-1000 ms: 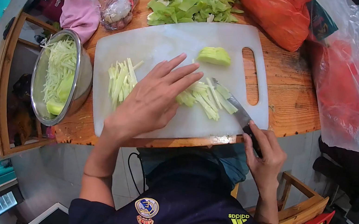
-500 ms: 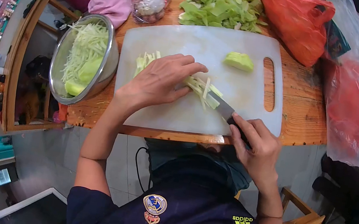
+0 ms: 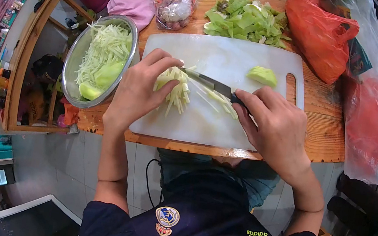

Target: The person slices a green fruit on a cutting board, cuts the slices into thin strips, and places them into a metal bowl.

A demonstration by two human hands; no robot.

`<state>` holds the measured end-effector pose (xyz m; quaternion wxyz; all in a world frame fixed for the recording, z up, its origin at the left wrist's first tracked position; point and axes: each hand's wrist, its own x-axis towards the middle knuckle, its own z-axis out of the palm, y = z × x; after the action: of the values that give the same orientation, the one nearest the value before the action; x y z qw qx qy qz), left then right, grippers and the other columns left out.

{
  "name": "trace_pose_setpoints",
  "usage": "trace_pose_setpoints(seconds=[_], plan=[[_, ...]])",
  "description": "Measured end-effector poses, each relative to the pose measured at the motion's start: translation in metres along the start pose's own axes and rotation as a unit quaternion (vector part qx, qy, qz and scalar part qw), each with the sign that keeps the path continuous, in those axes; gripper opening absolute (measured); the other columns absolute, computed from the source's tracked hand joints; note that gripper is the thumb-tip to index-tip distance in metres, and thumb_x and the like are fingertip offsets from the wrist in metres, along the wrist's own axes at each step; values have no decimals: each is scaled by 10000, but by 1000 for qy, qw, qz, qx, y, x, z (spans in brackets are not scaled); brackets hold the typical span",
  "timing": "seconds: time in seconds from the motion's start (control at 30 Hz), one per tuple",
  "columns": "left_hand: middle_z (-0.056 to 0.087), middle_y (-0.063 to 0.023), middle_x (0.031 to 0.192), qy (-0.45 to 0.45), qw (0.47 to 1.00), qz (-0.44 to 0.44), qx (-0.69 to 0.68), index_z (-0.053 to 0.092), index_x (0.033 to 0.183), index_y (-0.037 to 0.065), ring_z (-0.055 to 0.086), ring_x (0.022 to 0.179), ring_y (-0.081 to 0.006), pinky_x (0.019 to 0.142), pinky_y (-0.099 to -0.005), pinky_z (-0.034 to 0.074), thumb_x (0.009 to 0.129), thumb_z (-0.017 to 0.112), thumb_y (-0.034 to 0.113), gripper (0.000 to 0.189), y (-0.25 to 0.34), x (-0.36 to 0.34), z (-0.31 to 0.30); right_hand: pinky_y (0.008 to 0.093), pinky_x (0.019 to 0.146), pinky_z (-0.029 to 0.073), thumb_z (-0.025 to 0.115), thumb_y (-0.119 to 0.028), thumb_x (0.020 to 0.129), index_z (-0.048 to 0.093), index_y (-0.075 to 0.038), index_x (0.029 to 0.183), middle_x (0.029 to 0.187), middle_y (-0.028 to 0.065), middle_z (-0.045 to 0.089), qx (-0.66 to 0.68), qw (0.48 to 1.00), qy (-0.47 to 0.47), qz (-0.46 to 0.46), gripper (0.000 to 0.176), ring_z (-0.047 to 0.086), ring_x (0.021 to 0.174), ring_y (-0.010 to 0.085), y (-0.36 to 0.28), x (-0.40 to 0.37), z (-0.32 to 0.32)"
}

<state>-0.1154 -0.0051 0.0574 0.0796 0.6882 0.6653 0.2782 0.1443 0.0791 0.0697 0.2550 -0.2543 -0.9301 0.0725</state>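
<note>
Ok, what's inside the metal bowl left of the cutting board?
The bowl holds a heap of pale green shreds, with two larger green chunks lying on them toward the near rim. The bowl's bottom and anything under the heap are covered.

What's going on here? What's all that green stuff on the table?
A person is cutting up a pale green vegetable on a white cutting board. The left hand cups a bunch of thin strips, and the right hand holds a knife with its blade against them. One uncut chunk lies near the board's handle hole. A metal bowl beside the board holds more strips, and green peels are piled behind it.
</note>
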Motion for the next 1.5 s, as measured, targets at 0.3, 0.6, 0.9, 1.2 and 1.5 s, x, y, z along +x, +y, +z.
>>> trace_pose_setpoints(seconds=[0.3,0.6,0.9,1.2,1.5], plan=[[695,-30,1104,78,979,184,50,764,1110,193,667,1086,-226,1050,-500,486,748,830,88,383,4,0,32,416,595,517,747,-216,864,762,-60,956,765,147,678,196,971,-65,121,181,671,657,331,12,7,6],[698,-22,979,46,983,153,86,757,1019,124,689,946,-222,1055,-524,476,756,814,64,275,-18,-3,33,392,585,525,784,-221,832,765,-79,972,779,118,680,180,965,-75,176,200,679,642,293,17,-15,-21],[674,-20,1004,74,965,238,80,749,1050,125,670,976,-206,1048,-499,489,752,839,141,313,8,7,49,371,593,533,789,-172,824,762,-57,1001,815,132,697,254,946,-79,188,213,681,646,288,25,-25,-10],[658,-25,916,2,980,190,52,715,882,99,677,929,-214,1071,-538,461,689,791,18,223,9,-2,48,372,616,532,783,-157,832,749,-53,1015,812,146,693,267,944,-80,179,213,689,701,300,26,-35,13],[669,-57,923,-7,979,111,170,744,955,94,672,936,-250,1144,-560,371,707,788,26,261,-4,4,18,331,669,521,748,-37,822,727,-25,1083,842,151,675,189,936,-19,295,262,682,740,272,36,-76,-32]])
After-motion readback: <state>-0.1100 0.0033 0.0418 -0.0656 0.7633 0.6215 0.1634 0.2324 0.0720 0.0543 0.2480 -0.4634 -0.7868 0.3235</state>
